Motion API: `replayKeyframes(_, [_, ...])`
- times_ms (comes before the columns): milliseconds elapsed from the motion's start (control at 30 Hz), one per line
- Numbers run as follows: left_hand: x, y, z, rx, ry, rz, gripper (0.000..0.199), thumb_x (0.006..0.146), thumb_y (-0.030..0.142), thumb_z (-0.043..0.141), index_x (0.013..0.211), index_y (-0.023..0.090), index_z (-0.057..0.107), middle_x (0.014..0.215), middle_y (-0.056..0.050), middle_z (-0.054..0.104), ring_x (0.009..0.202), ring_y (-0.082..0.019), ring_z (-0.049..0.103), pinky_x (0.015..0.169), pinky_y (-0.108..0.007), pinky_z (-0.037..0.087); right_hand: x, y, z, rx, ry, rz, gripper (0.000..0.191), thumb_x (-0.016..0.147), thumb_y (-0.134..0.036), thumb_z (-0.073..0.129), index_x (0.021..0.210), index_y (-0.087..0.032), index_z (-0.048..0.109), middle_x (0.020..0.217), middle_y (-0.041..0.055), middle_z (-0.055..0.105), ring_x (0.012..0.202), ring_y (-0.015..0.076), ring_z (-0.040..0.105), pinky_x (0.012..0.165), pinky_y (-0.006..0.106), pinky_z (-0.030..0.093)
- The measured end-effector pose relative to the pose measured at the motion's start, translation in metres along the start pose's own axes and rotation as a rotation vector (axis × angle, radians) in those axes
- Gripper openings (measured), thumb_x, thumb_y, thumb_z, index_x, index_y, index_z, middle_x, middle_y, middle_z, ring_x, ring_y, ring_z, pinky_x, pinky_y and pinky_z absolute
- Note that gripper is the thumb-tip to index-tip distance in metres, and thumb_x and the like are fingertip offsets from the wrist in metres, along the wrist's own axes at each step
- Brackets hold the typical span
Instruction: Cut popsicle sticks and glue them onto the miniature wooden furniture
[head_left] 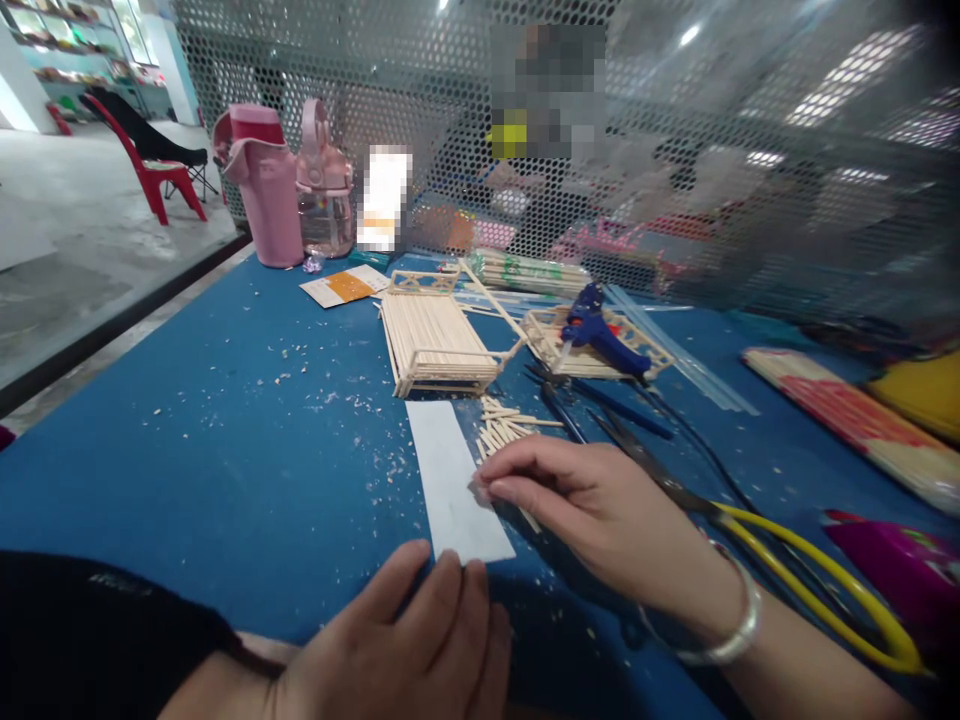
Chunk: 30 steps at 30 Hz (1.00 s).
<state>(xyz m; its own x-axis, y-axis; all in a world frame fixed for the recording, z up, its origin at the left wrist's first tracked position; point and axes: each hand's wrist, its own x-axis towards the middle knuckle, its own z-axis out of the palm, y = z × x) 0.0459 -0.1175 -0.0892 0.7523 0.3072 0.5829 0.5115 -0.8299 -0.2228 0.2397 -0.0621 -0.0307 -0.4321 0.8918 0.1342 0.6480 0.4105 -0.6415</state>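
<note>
A white paper strip (454, 480) lies lengthwise on the blue table (225, 450). At its near end rests my left hand (420, 640), fingers extended, the tips at the paper's edge. My right hand (592, 510), with a silver bangle at the wrist, is over the strip's right edge. Its thumb and index finger are pinched together; anything between them is too small to name. Short wooden sticks (506, 425) are piled just beyond this hand. Past the strip stands a small bed-shaped frame (439, 335) of thin wooden sticks.
Yellow-handled scissors (817, 560) and pliers (559, 405) lie to the right. A blue glue gun (607, 340) rests on another stick frame (544, 345). Pink bottles (270, 195) stand at the back left, before a perforated metal screen (442, 110). A person is behind it.
</note>
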Motion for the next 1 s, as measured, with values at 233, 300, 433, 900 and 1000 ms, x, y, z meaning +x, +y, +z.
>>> replayKeyframes(233, [-0.007, 0.003, 0.009, 0.024, -0.053, -0.012, 0.030, 0.091, 0.014, 0.037, 0.099, 0.014, 0.066, 0.102, -0.008, 0.073, 0.094, -0.020, 0.066, 0.087, -0.035, 0.044, 0.000, -0.005, 0.012, -0.149, -0.114, -0.116, 0.016, 0.089, -0.017, 0.049, 0.082, -0.022, 0.062, 0.075, -0.0020, 0.070, 0.064, 0.0095, 0.062, 0.060, 0.020, 0.045])
replayKeyframes(300, [-0.007, 0.001, 0.010, 0.015, -0.048, 0.013, 0.029, 0.090, 0.014, 0.038, 0.099, 0.014, 0.066, 0.101, -0.008, 0.073, 0.092, -0.021, 0.067, 0.084, -0.036, 0.046, 0.001, -0.004, 0.015, -0.284, -0.134, -0.208, 0.018, 0.091, -0.016, 0.046, 0.084, -0.022, 0.062, 0.076, -0.0012, 0.070, 0.064, 0.0108, 0.061, 0.060, 0.023, 0.042])
replayKeyframes(433, [-0.005, -0.001, 0.008, -0.008, -0.032, 0.025, 0.029, 0.090, 0.012, 0.038, 0.097, 0.014, 0.066, 0.097, -0.008, 0.074, 0.087, -0.022, 0.069, 0.079, -0.037, 0.049, 0.003, 0.000, 0.018, -0.429, -0.063, -0.449, 0.029, 0.094, -0.017, 0.039, 0.081, -0.019, 0.064, 0.073, 0.0022, 0.067, 0.069, 0.0145, 0.057, 0.067, 0.030, 0.035])
replayKeyframes(900, [0.002, 0.000, 0.007, -0.030, -0.026, 0.010, 0.025, 0.086, 0.007, 0.042, 0.092, 0.009, 0.065, 0.091, -0.013, 0.074, 0.083, -0.023, 0.070, 0.076, -0.036, 0.050, 0.000, -0.007, 0.030, -0.483, -0.020, -0.392, 0.033, 0.092, -0.014, 0.040, 0.069, -0.019, 0.062, 0.067, 0.0012, 0.062, 0.067, 0.0145, 0.047, 0.072, 0.035, 0.024])
replayKeyframes(1000, [0.004, 0.000, 0.006, -0.046, -0.033, -0.016, 0.025, 0.085, 0.008, 0.041, 0.090, 0.010, 0.066, 0.090, -0.013, 0.074, 0.081, -0.023, 0.071, 0.075, -0.036, 0.050, 0.001, -0.007, 0.029, -0.543, 0.030, -0.405, 0.030, 0.092, -0.014, 0.043, 0.069, -0.018, 0.062, 0.068, 0.0018, 0.063, 0.070, 0.0153, 0.049, 0.071, 0.036, 0.023])
